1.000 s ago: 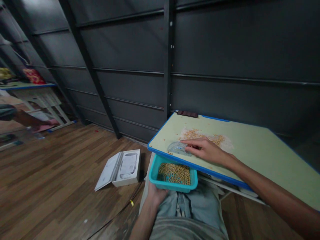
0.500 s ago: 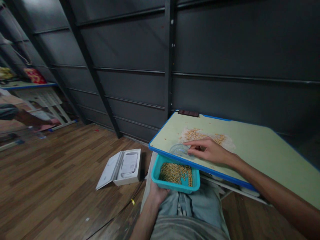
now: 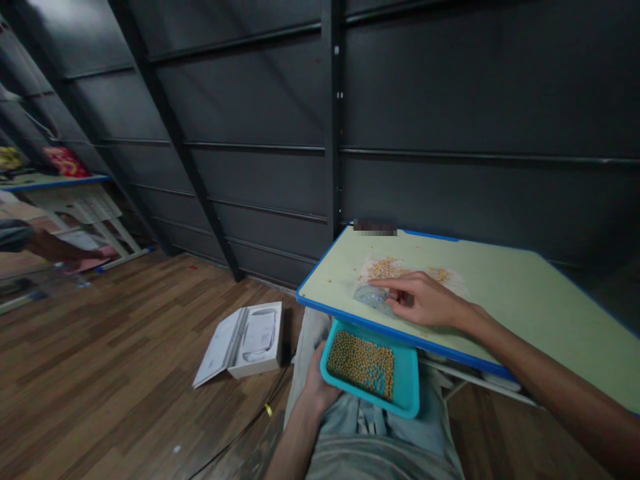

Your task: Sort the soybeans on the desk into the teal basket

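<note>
A turquoise plastic tray point(image 3: 407, 393) sits tilted over my lap, just below the table's front edge. Many round yellowish beans point(image 3: 357, 360) lie in it, mostly toward its left side. My left hand point(image 3: 320, 380) grips the tray by its left end, the fingers partly hidden under it. Above the tabletop, my right hand point(image 3: 420, 299) has its thumb and fingers closed on a clear protractor point(image 3: 369, 295), which lies flat near the front edge. Behind that hand, more beans point(image 3: 385, 268) are spread in a pale powdery patch on the table.
The pale green table point(image 3: 515, 300) has a blue rim and stands by a dark panelled wall point(image 3: 260, 100). A dark flat object point(image 3: 375, 228) rests at its back edge. On the wooden floor lie an open white box point(image 3: 255, 340) and a cable point(image 3: 235, 430). Another person's leg point(image 3: 55, 247) shows far left.
The tray has shifted right and down and is turned more, with its right end lower. My right hand has slid the protractor a little to the right.
</note>
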